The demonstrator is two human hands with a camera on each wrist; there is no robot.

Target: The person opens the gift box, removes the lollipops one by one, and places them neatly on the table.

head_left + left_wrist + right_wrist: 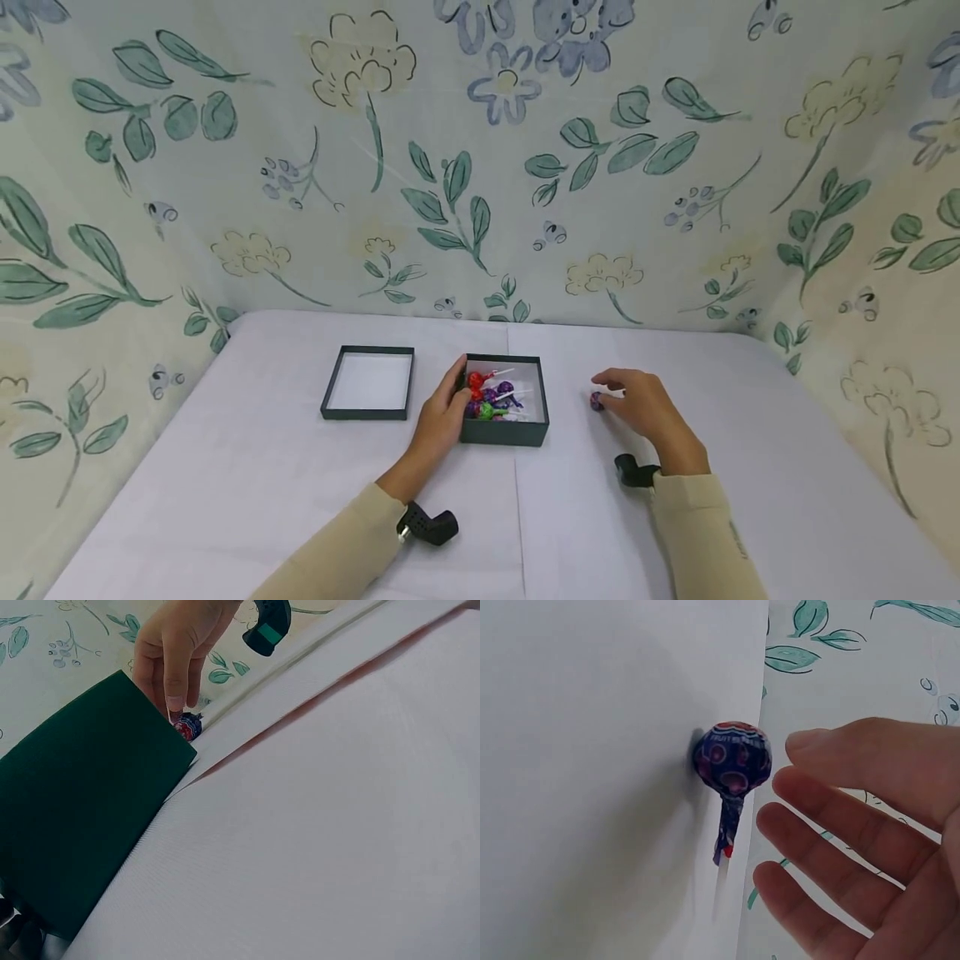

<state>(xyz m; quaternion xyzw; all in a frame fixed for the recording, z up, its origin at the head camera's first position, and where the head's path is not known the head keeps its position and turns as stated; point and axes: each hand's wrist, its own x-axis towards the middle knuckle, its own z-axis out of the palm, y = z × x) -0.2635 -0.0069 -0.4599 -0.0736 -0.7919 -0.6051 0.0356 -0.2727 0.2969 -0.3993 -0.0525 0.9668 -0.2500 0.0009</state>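
Note:
My left hand [438, 414] holds the dark green box [504, 432] at its left wall. Several wrapped lollipops [491, 396] in red, purple and green lie inside the box, toward its left side. In the left wrist view the box's green side [90, 802] fills the left, and only dark bits of the left hand show at the lower corner. On the table to the right of the box lies a purple-blue wrapped lollipop [733, 759] with a white stick. Beside it is my right hand [855, 840], fingers loosely bent and apart from the candy in the right wrist view.
A shallow dark-green-rimmed lid [367, 414] with a white inside lies left of the box. A white cloth [247, 467] with a fold line covers the table. Floral fabric [480, 208] hangs behind and at both sides.

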